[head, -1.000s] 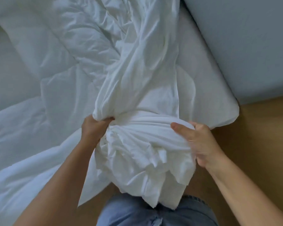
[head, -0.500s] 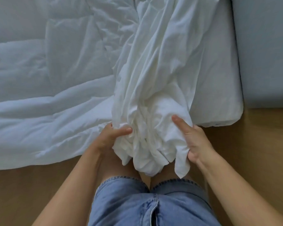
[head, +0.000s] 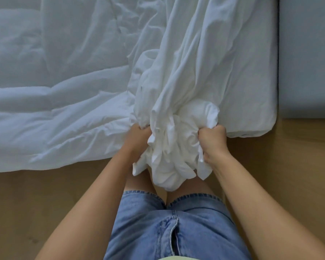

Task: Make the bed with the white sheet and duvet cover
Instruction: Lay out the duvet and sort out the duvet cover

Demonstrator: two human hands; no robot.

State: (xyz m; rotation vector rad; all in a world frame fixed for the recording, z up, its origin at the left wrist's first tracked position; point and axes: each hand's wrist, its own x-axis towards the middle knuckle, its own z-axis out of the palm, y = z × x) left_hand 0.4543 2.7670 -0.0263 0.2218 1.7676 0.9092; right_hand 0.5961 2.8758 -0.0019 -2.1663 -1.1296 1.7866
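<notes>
A bunched white duvet cover point(head: 176, 102) runs from the top of the view down across the bed and ends in a wad that hangs over the bed's near edge. My left hand point(head: 138, 136) grips the wad's left side, and my right hand point(head: 212, 140) is fisted around its right side. A puffy white duvet point(head: 60, 102) lies spread over the left part of the bed. A white fitted sheet covers the mattress point(head: 251, 94) at the right, down to its rounded near corner.
Wooden floor point(head: 45, 199) runs along the bed's near edge, where I stand in denim shorts point(head: 167, 228). A grey surface point(head: 308, 53) borders the mattress on the right.
The view has shifted back from the bed. My right hand went from open fingers lying on the fabric to a tight fist around it. The wad has been gathered tighter between both hands.
</notes>
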